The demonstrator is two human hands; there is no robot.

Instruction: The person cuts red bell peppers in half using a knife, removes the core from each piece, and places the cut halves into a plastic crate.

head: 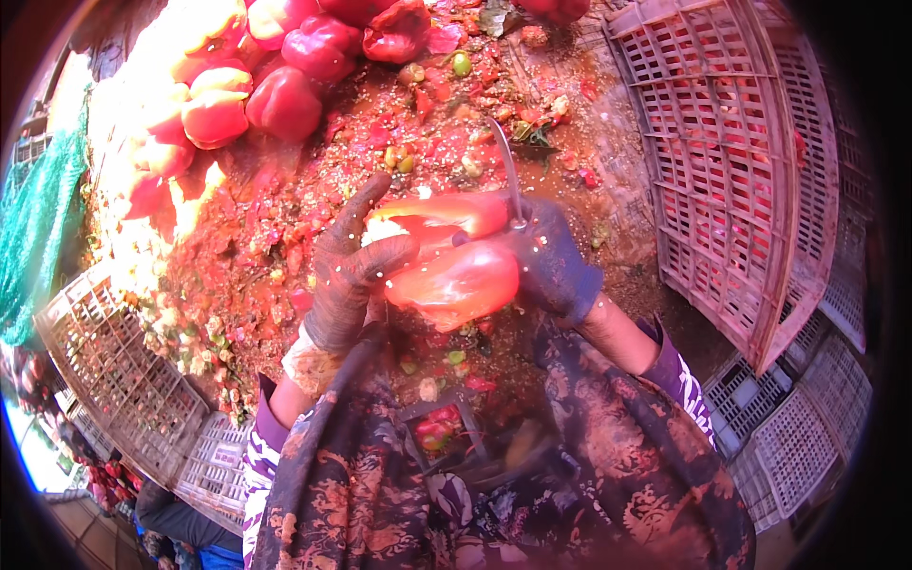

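A red bell pepper (456, 278), split open along one side, is held between my two gloved hands above the littered work surface. My left hand (345, 267), in a dark soiled glove, grips its left side, with the thumb along the cut edge and one finger pointing away. The wet inside of the pepper shows through the split. In a blue glove, my right hand (559, 260) holds the pepper's right end along with a small knife. The knife's narrow curved blade (506, 157) points up and away from me; its handle is hidden in the hand.
Whole red bell peppers (285, 103) are heaped at the far left. Seeds and pepper scraps (271, 235) cover the surface. A plastic crate (712, 164) stands at the right, another crate (121, 363) at the left. Green netting (43, 228) hangs beyond; a person's legs (189, 524) show lower left.
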